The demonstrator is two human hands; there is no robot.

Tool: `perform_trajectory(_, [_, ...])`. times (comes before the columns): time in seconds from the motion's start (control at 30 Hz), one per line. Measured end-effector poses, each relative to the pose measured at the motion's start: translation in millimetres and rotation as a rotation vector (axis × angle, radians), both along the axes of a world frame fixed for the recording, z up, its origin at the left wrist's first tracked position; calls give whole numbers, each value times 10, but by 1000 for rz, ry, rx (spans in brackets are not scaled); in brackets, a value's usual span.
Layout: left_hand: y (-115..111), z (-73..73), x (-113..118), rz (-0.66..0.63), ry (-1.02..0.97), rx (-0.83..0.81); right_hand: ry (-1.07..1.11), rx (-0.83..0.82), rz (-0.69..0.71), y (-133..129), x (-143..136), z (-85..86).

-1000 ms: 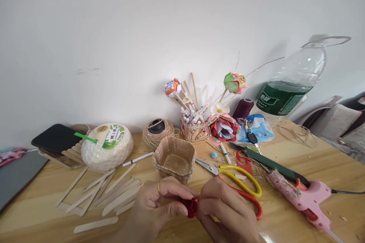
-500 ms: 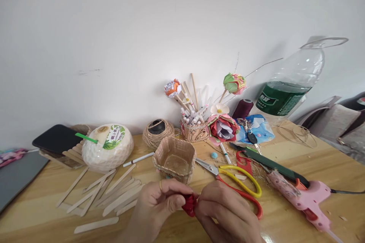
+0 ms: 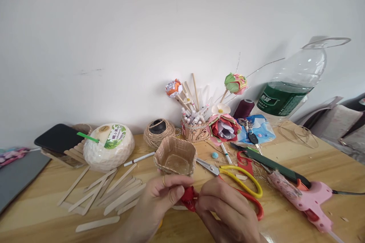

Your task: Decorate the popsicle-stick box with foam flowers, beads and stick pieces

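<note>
My left hand (image 3: 165, 197) is closed, its thumb and forefinger pinching a small crumpled red piece (image 3: 188, 198); a ring is on one finger. My right hand (image 3: 226, 209) is closed at the other side of the same red piece, with fingertips against it. Its material and exact shape are partly hidden by my fingers. Just behind my hands stands a small basket (image 3: 174, 155) with a scalloped rim. Scissors (image 3: 242, 182) with one yellow and one red handle lie behind my right hand.
Wooden craft sticks (image 3: 125, 197) are scattered at left, near a wrapped coconut (image 3: 110, 148). Twine (image 3: 159, 133) and a pot of markers with paper flowers (image 3: 225, 127) stand behind. At right are a pink glue gun (image 3: 316, 205), a green cutter (image 3: 276, 165) and a large bottle (image 3: 288, 83).
The red piece has turned between my fingers, and more of it shows. My right hand has shifted slightly. The whole view has moved a little.
</note>
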State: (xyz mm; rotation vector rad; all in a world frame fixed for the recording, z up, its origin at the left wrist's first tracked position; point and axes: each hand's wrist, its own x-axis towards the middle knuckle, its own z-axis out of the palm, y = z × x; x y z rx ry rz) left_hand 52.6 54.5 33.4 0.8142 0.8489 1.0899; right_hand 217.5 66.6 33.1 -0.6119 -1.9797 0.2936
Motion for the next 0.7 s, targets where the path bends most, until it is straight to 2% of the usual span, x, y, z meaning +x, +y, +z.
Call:
perform_trajectory(0.17, [17,-22,-3,-28,-35,12,12,2,0,14,-8,3])
perform_trajectory(0.27, [41,-3,-52,-83,29,43,27,-39,-10,44,-16,6])
perform_trajectory(0.53, [152,88,-196,-245,138,120,84,-252,75,94,-23,21])
perform_trajectory(0.7, [173,76,-192,-219,107,117,109,-381,62,75,-22,32])
